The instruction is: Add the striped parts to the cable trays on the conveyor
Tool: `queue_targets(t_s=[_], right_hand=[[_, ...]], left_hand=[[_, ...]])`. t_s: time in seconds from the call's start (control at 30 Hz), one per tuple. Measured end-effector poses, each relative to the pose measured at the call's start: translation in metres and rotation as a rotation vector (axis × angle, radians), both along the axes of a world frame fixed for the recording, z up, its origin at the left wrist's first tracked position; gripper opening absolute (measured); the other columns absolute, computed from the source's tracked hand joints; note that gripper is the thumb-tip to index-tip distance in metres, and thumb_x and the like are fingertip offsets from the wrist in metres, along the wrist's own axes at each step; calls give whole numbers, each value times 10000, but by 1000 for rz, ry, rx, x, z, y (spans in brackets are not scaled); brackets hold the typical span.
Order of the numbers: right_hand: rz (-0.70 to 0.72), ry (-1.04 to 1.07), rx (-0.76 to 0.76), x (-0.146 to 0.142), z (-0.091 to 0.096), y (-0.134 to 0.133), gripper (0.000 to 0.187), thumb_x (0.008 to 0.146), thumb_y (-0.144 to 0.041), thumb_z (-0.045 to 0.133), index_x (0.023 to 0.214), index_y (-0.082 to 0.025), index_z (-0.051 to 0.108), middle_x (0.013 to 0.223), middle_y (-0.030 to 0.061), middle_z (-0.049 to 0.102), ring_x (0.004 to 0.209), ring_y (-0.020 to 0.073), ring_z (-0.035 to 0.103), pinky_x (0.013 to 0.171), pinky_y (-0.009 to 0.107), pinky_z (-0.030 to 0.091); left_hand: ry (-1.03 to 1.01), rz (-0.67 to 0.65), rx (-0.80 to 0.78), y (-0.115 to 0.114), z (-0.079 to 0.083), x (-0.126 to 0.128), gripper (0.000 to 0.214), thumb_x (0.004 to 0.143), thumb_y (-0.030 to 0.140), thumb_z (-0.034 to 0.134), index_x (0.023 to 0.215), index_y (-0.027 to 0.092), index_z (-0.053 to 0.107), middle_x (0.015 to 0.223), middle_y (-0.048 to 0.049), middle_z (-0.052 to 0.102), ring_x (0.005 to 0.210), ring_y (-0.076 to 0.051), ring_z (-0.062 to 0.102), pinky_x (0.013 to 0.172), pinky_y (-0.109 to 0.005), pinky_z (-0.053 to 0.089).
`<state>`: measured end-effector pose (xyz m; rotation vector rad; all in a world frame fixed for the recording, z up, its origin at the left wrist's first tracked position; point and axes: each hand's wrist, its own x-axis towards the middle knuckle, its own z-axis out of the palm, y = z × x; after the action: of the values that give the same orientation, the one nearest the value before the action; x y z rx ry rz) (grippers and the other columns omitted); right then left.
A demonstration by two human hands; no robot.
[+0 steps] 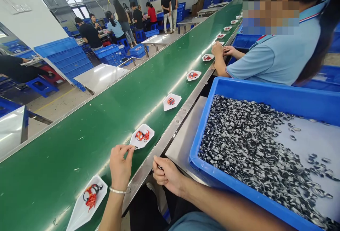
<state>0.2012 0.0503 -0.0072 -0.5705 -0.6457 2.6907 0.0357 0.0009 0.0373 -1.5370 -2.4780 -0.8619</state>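
My left hand (120,167), with a bangle on its wrist, is over the green conveyor belt (106,125). Its thumb and forefinger pinch a small dark piece (136,148) at the near edge of a white tray (134,142). Red-orange and black parts (142,135) lie in that tray. My right hand (168,175) is half curled beside the belt's metal edge, with a small black piece (159,167) showing between the fingers. Nearer to me, another white tray (77,213) holds similar red and black parts (91,195).
At the right stands a blue bin (195,146) of many small black-and-white pieces (247,153). Several more trays (172,102) line the belt. A co-worker in a light blue shirt (265,61) sits beyond the bin. A metal rail (170,128) edges the belt.
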Motion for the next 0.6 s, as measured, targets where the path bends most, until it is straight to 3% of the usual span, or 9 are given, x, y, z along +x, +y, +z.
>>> queue_targets(t_s=[0.13,0.3,0.37,0.43,0.5,0.6], right_hand=[[5,11,-73,-1,-5,2,376,813,-476,513,638,-170,382,449,-102,224,354,17,129,366,170,42],[21,28,-137,-1,-5,3,398,823,-481,498,624,-178,334,445,-98,225,347,19,126,355,158,44],[30,32,-196,-1,-5,2,414,819,-479,506,608,-179,314,433,-99,216,337,20,125,345,152,50],[2,35,-278,-2,-6,0,395,807,-450,540,609,-175,337,430,-99,239,327,17,153,333,143,79],[-68,31,-404,-3,-5,-3,331,784,-379,593,635,-161,393,464,-83,343,350,14,282,339,125,183],[-146,25,-631,-3,0,-8,197,756,-260,626,721,-132,480,630,-18,529,552,35,516,480,107,382]], left_hand=[[193,-7,-225,19,-5,-14,228,835,328,477,778,246,682,800,-41,597,777,-208,435,618,-313,283],[276,37,-249,7,2,-11,266,856,300,449,733,245,679,786,-42,597,773,-210,409,591,-302,222],[320,23,-180,-7,7,5,247,859,300,456,758,240,672,776,-40,591,759,-198,417,592,-305,240],[316,-103,-70,-22,7,33,190,853,273,476,812,243,660,785,-32,591,750,-180,437,619,-313,291],[290,-277,57,-31,4,64,181,852,219,474,904,251,645,868,-35,608,832,-183,471,707,-342,346],[294,-348,86,-35,-5,98,239,870,190,422,1002,213,619,1040,-60,605,1023,-225,464,885,-419,344]])
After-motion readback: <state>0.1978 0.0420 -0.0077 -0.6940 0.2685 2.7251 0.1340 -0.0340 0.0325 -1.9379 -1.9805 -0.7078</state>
